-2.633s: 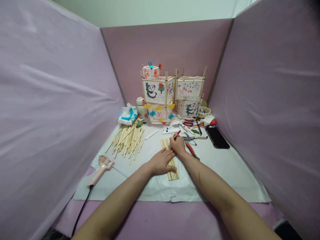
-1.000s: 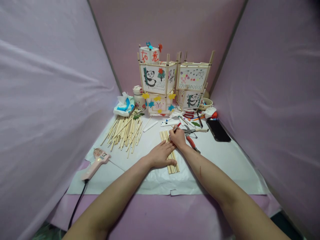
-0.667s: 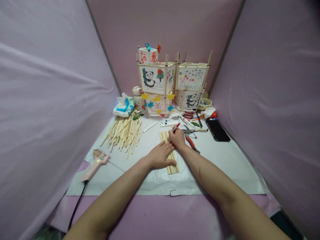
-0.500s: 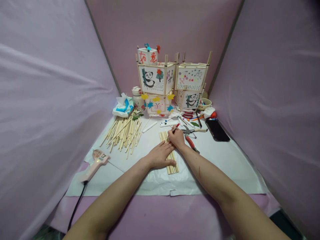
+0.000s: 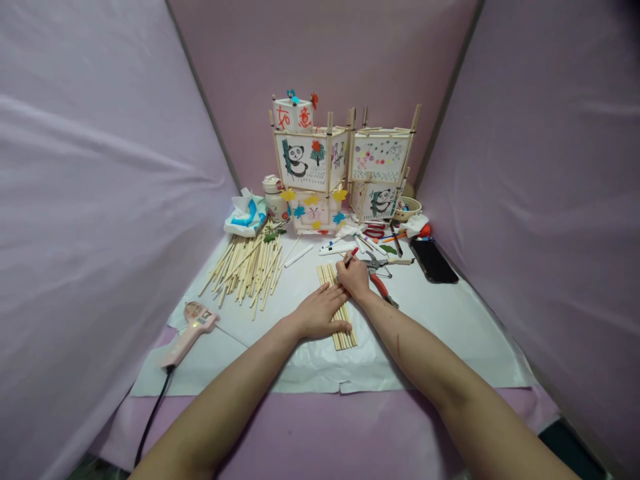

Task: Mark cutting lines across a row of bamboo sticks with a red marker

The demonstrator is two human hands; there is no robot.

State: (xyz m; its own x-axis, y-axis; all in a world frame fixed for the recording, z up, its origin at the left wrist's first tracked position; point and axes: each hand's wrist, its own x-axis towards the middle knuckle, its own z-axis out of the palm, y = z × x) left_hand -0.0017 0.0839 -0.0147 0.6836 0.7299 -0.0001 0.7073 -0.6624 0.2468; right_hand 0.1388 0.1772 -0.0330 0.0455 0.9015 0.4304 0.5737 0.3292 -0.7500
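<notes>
Several thin wooden sticks (image 5: 344, 339) lie side by side in a flat row on the white sheet. My left hand (image 5: 321, 312) rests flat across them, fingers stretched out and thumb spread toward the near end. Closed around a red-capped marker (image 5: 352, 254), my right hand (image 5: 354, 279) sits on the upper right part of the row, touching the left fingertips. The marker's tip is hidden behind the hand. Red-handled pliers (image 5: 383, 288) lie just right of my right hand.
A loose pile of sticks (image 5: 247, 267) is at the left, with a pink glue gun (image 5: 190, 333) nearer me. Paper lanterns (image 5: 305, 163) with stick frames stand at the back. White markers (image 5: 337, 249), a phone (image 5: 434, 261) and a bowl (image 5: 409, 209) lie beyond and right.
The whole view has shifted very slightly. Both hands keep the same place on the stick row, and the marker stays in my right hand.
</notes>
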